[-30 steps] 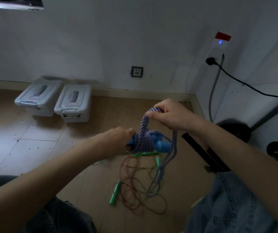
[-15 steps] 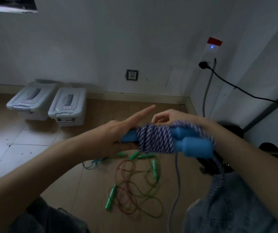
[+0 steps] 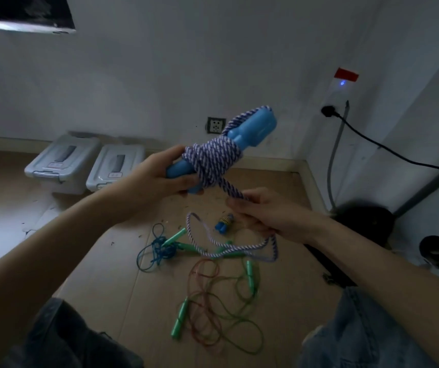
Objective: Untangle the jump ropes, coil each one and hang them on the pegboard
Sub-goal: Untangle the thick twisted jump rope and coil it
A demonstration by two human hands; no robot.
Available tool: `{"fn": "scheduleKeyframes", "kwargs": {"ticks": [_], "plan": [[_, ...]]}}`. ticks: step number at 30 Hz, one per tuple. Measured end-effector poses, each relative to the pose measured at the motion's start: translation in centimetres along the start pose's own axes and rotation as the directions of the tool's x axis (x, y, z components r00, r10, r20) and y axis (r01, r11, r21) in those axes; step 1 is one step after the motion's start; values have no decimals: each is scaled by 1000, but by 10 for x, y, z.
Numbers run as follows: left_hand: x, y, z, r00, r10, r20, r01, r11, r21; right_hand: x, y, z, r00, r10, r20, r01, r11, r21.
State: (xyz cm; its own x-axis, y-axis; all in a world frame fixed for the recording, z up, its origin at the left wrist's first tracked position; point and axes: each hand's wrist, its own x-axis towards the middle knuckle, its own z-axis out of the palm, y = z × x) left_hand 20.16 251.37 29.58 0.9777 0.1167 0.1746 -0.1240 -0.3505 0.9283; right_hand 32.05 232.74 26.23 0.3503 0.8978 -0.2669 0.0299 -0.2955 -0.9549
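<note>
handles (image 3: 250, 128) point up-right, left hand (image 3: 160, 176) holding.

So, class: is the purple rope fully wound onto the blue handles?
No: the right hand holds a loose length of purple rope trailing off the blue handles.

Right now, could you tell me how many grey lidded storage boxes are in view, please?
2. One grey storage box stands by the back wall at left; the second box sits beside it on the right. None seem hidden.

Two bins (image 3: 85, 166) side by side against wall, left of ropes (image 3: 213, 282) on floor.
</note>
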Motion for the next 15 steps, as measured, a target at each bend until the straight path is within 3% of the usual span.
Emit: {"fn": "scheduleKeyframes", "kwargs": {"ticks": [2,5,7,9,11,15], "plan": [[3,-7,1,1000,-12,4,12,996,86,-1,2,3,996,71,55,-69,996,-51],[10,-21,0,994,-25,-105,50,970,236,-5,-3,1,963,138,234,-169,978,120],[12,-32,-3,978,-29,-206,126,872,474,-9,-7,-3,946,84,314,-160,961,225],[8,-44,-4,972,-87,-216,214,699,682,-12,-13,-6,940,34,339,-131,955,268],[0,-51,2,970,-199,-140,233,599,766,-13,-17,-8,956,8,292,-94,955,281],[-9,-55,34,920,-341,193,27,546,838,-6,-16,-12,992,92,86,-109,967,232]]}}
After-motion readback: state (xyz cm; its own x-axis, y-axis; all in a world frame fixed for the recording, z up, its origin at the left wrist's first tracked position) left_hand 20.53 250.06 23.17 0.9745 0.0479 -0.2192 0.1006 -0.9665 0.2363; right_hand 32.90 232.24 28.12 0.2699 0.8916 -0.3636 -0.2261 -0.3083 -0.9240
